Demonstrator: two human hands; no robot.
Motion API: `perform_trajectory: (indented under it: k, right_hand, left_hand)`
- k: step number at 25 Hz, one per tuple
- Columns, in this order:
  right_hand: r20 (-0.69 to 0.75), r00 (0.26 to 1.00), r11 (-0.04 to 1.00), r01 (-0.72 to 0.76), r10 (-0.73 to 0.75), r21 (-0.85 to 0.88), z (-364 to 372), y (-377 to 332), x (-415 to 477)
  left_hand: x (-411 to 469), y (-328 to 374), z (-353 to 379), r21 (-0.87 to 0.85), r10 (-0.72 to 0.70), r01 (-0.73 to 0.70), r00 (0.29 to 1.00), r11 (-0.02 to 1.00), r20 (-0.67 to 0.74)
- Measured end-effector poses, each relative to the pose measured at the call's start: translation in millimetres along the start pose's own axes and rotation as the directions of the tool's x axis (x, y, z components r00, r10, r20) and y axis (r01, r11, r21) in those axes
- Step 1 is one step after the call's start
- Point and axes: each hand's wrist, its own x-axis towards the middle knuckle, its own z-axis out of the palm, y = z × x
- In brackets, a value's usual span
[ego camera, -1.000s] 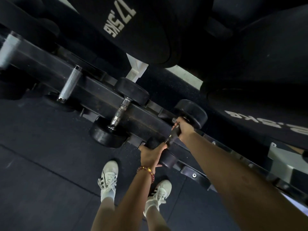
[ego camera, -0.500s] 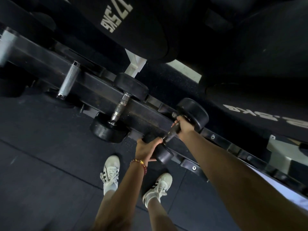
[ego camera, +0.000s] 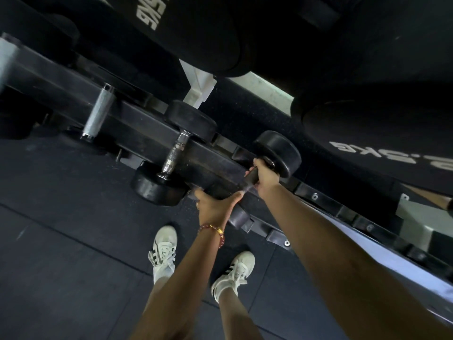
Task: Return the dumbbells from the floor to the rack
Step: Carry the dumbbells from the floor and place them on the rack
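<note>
A black dumbbell (ego camera: 278, 152) lies across the lower rail of the black rack (ego camera: 137, 120), its far head past the rail and its near head on my side. My right hand (ego camera: 266, 176) grips its handle close to the far head. My left hand (ego camera: 215, 207) curls over the near head from above. Another black dumbbell (ego camera: 175, 155) with a bare steel handle rests on the rail just left of it.
Further left a third dumbbell's silver handle (ego camera: 99, 111) crosses the rail. Large black dumbbells marked in KG (ego camera: 367, 153) sit on the shelf above. My two white shoes (ego camera: 164, 251) stand on the dark rubber floor (ego camera: 61, 241) just before the rack.
The dumbbell in my hands has shifted slightly up and along the rail, closer to its neighbour. Both hands keep the same hold.
</note>
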Motion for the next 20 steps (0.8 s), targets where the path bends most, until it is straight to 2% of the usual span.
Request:
perform_trajectory:
  k: [3, 6, 14, 20]
  right_hand:
    - [-0.006, 1.0, 0.993, 0.025, -0.026, -0.114, -1.1, -0.6, 0.8]
    - [0.05, 0.997, 0.966, 0.063, -0.052, -0.25, -0.4, -2.0, 2.5]
    - [0.016, 0.999, 0.977, -0.046, 0.051, -0.21, -0.1, -3.3, 5.9]
    - [0.061, 0.998, 0.929, 0.034, -0.012, -0.369, -10.2, -3.8, 1.4]
  left_hand:
    - [-4.5, -2.6, 3.3, 0.014, 0.072, -0.072, 0.996, 0.997, -0.054]
    - [1.2, -3.8, 0.6, 0.013, 0.079, -0.079, 0.995, 0.997, -0.057]
    - [1.7, -3.9, -0.1, 0.068, 0.155, -0.151, 0.986, 0.986, -0.06]
    - [-8.1, -3.8, -0.7, 0.198, 0.215, -0.207, 0.976, 0.958, -0.021]
